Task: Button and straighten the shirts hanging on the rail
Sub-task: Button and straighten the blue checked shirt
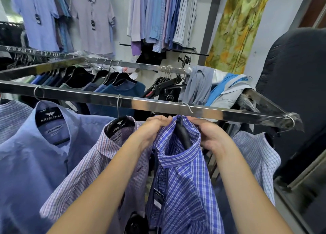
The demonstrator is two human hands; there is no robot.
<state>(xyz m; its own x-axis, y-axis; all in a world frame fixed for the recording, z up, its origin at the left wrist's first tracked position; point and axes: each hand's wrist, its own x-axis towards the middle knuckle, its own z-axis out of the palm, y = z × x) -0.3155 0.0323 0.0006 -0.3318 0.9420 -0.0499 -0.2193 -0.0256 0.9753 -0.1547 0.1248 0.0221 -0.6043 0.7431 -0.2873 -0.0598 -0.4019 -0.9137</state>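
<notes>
Near field: both bare forearms reach up from the bottom edge to the blue checked shirt point(183, 180), which hangs at centre on the near rail point(84, 97), between a lilac checked shirt point(91, 165) on its left and a pale checked shirt point(257, 156) on its right. A tag point(157, 198) hangs on its front placket.

At collar level: the left hand point(155, 127) has its fingers curled over the left side of the collar, gripping the cloth. The right hand point(210, 135) grips the right side of the collar likewise. A black hanger point(182, 135) shows inside the collar between them. Both hands sit just under the rail.

Far left on the same rail: a plain blue shirt point(30, 163), collar open.

Beyond: a second rail point(137, 65) carries dark garments on hangers, with grey and blue clothes heaped on its right end. On the far wall hang pale short-sleeved shirts point(95, 21) and a yellow-green patterned cloth point(236, 30).
</notes>
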